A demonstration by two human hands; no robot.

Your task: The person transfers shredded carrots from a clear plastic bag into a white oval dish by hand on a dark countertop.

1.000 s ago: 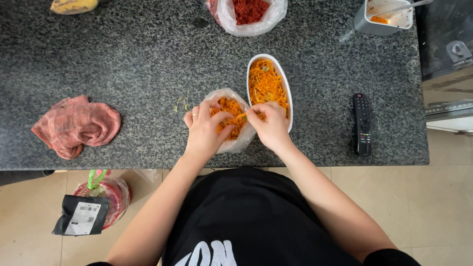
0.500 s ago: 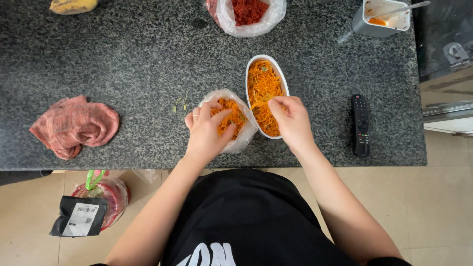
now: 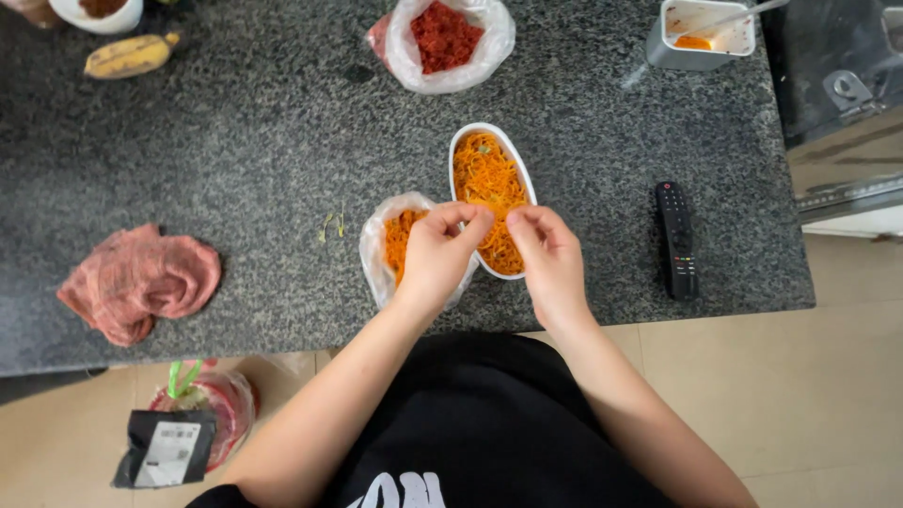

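A white oval dish [image 3: 460, 149] full of orange shredded strands stands on the dark granite counter [image 3: 235, 141]. Beside it on the left lies a clear plastic bag [image 3: 374, 254] holding more of the same orange shreds. My left hand [image 3: 440, 256] lies over the bag, its fingertips pinched together at the dish's near left rim. My right hand [image 3: 547, 256] hovers over the near end of the dish, fingers curled and pinched together. Whether either hand holds strands is hidden by the fingers.
A pink cloth [image 3: 136, 280] lies at the left, a black remote [image 3: 677, 239] at the right. At the back are a bag of red shreds [image 3: 447, 38], a banana [image 3: 127, 55], a bowl [image 3: 99, 11] and a metal container [image 3: 701, 33]. Bags [image 3: 183, 433] sit on the floor.
My right hand moved from the bag up to the dish and back to its near end. My left hand shifted right, toward the dish rim. The view tilted slightly.
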